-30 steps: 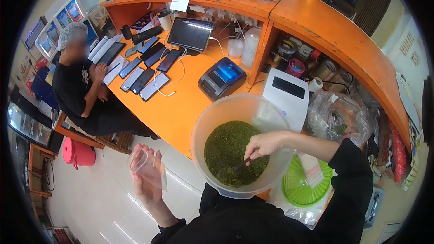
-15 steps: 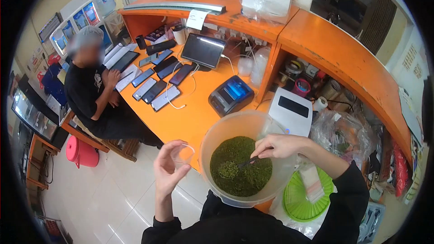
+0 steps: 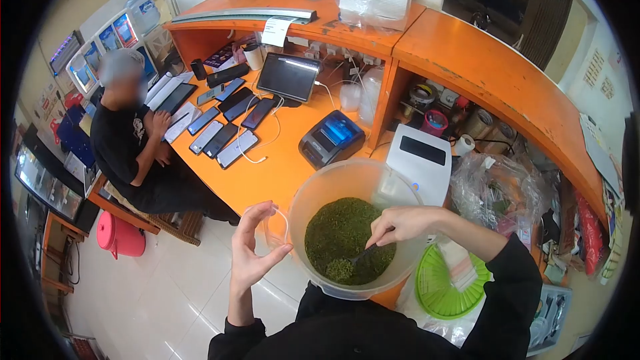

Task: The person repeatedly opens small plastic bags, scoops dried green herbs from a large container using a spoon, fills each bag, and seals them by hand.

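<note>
A large translucent plastic bucket (image 3: 411, 243) stands close in front of my body, with a finely chopped dark green mixture (image 3: 341, 227) at its bottom. Inside it, my right hand (image 3: 403, 225) grips the dark handle of a spoon (image 3: 363, 254). The spoon's bowl is in the mixture near the bucket's near side, with a lighter green clump (image 3: 340, 269) on it. To the left of the bucket, my left hand (image 3: 248, 253) holds a small clear plastic cup (image 3: 275, 228) between thumb and fingers, its mouth tilted toward the bucket. The cup looks empty.
Several phones (image 3: 217, 137), a tablet (image 3: 288, 79) and a card terminal (image 3: 331, 139) lie on the orange desk (image 3: 267, 180). A white device (image 3: 417, 163) and a green basket (image 3: 437, 287) flank the bucket's right. A seated person (image 3: 127, 140) is at left; a pink bin (image 3: 121, 235) stands on the floor.
My right hand has drawn the spoon toward the bucket's near side. My left hand has turned the cup so its rim faces the bucket more. The whole view has shifted slightly.
</note>
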